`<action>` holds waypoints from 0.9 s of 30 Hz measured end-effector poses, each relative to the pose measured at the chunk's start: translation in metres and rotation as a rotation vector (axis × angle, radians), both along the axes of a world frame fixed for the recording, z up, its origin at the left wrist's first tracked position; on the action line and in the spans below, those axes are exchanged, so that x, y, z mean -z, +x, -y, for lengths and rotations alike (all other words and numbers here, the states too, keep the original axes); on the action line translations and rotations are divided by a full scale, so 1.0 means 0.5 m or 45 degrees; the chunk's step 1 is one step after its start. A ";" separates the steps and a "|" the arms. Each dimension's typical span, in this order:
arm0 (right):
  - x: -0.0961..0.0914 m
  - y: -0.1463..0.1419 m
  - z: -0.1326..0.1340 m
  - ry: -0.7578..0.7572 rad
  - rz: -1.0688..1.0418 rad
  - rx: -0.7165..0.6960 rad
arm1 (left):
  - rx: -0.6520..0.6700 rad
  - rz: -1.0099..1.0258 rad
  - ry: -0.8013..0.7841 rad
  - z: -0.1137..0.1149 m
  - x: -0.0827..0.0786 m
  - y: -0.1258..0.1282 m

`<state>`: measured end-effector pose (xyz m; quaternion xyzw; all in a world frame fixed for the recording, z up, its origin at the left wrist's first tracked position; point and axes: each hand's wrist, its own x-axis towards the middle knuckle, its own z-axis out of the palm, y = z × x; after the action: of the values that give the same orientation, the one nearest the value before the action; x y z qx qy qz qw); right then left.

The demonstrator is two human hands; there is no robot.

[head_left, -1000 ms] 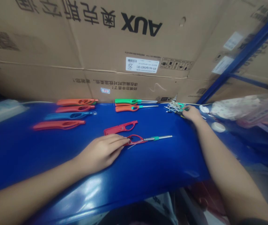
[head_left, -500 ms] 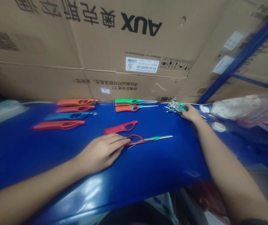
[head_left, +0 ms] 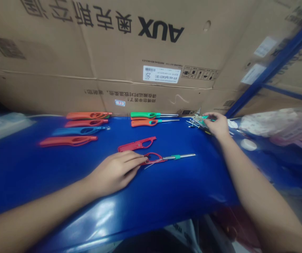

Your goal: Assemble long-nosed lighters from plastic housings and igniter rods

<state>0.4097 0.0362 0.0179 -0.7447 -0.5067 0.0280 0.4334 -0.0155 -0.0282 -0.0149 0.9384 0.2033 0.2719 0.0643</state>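
My left hand [head_left: 120, 169] rests on the blue table, fingers closed on the handle of an opened red gas lighter [head_left: 154, 155]. From that lighter a metal tube with a green collar [head_left: 177, 157] points right, and a thin wire lies across its trigger loop. Just behind it is a loose red lighter shell half [head_left: 136, 144]. At the back right my right hand [head_left: 218, 124] is at a pile of small parts [head_left: 197, 121], some green, some pale and wiry. Its thumb and forefinger are curled around something green there; exactly what they grip is unclear.
Several lighter bodies without tubes, including a blue one [head_left: 81, 131], lie at the back left. Green [head_left: 144, 115] and orange [head_left: 142, 123] lighters with metal tubes lie behind the shell. A large cardboard box [head_left: 108, 52] walls the back. A white round piece [head_left: 248, 144] and plastic bags are at right.
My right hand has drawn slightly back and its thumb and forefinger show more clearly at the pile. My left hand keeps its hold on the red lighter. The view has shifted slightly.
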 end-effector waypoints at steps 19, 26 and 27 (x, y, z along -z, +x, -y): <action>0.017 -0.206 0.065 -0.571 -0.217 -0.957 | 0.036 0.008 -0.082 -0.008 0.009 -0.002; 0.019 -0.226 0.069 -0.587 -0.653 -0.916 | 0.040 -0.012 -0.103 -0.011 0.008 0.000; 0.016 -0.227 0.070 -0.581 -0.699 -0.912 | 0.040 -0.012 -0.109 -0.011 0.008 0.000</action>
<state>0.2964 0.0011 0.0098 -0.5651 -0.5786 0.4799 0.3401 -0.0153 -0.0228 -0.0189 0.9392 0.2002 0.2574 0.1077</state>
